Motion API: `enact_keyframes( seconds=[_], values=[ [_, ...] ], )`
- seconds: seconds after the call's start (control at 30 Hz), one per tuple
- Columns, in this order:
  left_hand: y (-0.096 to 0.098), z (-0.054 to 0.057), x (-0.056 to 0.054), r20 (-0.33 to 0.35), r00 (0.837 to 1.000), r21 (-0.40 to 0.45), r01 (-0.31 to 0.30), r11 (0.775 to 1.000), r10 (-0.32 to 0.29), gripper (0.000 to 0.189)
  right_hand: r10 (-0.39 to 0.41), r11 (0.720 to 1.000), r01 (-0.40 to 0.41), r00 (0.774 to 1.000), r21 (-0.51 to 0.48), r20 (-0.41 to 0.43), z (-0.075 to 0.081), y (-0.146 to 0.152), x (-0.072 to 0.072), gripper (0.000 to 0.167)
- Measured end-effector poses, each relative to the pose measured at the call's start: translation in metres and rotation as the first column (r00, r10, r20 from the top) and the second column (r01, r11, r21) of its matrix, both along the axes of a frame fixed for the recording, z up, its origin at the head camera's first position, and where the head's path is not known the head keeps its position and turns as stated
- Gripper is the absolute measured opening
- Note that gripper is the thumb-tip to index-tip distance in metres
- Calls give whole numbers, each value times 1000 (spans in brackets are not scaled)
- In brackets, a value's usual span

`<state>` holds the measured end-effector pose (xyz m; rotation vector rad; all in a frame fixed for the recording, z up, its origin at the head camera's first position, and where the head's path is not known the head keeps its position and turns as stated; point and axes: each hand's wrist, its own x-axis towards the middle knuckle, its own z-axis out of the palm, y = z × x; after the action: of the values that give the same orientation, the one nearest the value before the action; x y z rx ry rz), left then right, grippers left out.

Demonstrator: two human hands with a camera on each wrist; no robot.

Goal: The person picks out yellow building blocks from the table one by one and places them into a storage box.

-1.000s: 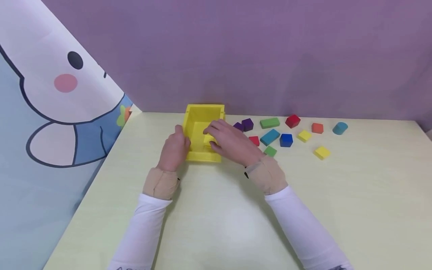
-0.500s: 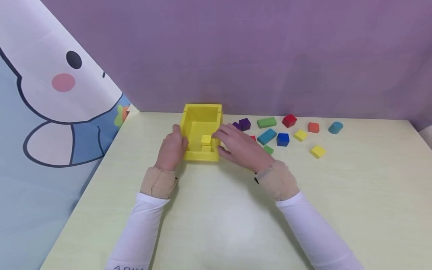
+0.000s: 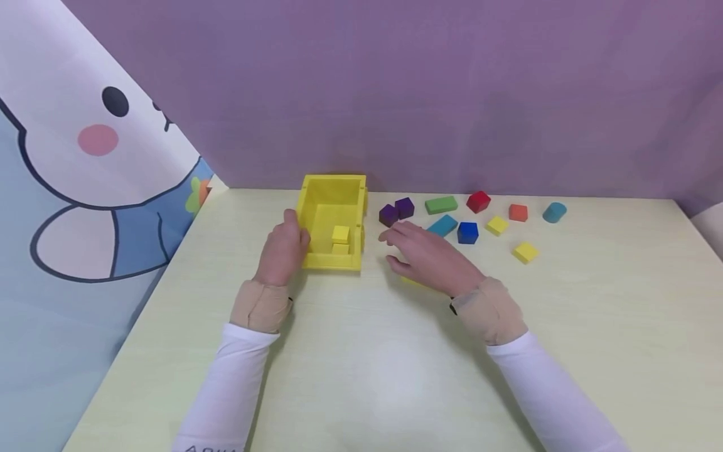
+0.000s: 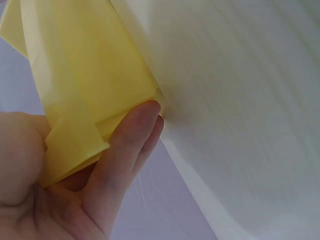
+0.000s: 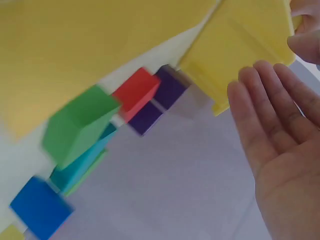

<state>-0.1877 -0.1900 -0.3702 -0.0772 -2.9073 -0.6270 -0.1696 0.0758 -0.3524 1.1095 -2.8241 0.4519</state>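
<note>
My left hand grips the left wall of a yellow box. In the left wrist view, the thumb and fingers lie around the box's edge. Inside, near the front right corner, lies small yellow blockwork; I cannot tell if it is one block or two. My right hand hovers right of the box with its fingers extended and nothing in its grasp. Beneath it a yellow piece is mostly hidden. The right wrist view shows a red block and a green block that the hand covers from above.
Right of the box lie two purple cubes, a long green block, a light blue block, a blue cube, a red block, an orange-red block, yellow blocks and a blue cylinder. A purple backdrop stands behind.
My right hand has moved from over the box to its right, leaving yellow blockwork visible inside. The left hand stays on the box. The whole head view has shifted slightly.
</note>
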Motion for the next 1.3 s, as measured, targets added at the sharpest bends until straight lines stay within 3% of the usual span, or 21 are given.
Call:
enact_keyframes(
  seconds=[0.33, 0.57, 0.83, 1.3],
  values=[
    [-1, 1, 0, 20, 1000, -5, 7, 1000, -7, 22, -61, 998, 61, 986, 8, 154, -9, 25, 2, 38],
    [-2, 1, 1, 0, 1000, -6, 15, 1000, -15, 21, -115, 990, 92, 962, 103, 248, -8, 34, 7, 48],
    [-2, 0, 0, -14, 1000, -4, 20, 1000, -21, 22, -64, 992, 32, 963, 126, 261, -11, 39, 6, 35],
    [0, 1, 0, 28, 1000, 4, 8, 1000, -9, 25, -43, 991, 10, 969, 134, 242, -10, 41, 6, 35]
  ],
)
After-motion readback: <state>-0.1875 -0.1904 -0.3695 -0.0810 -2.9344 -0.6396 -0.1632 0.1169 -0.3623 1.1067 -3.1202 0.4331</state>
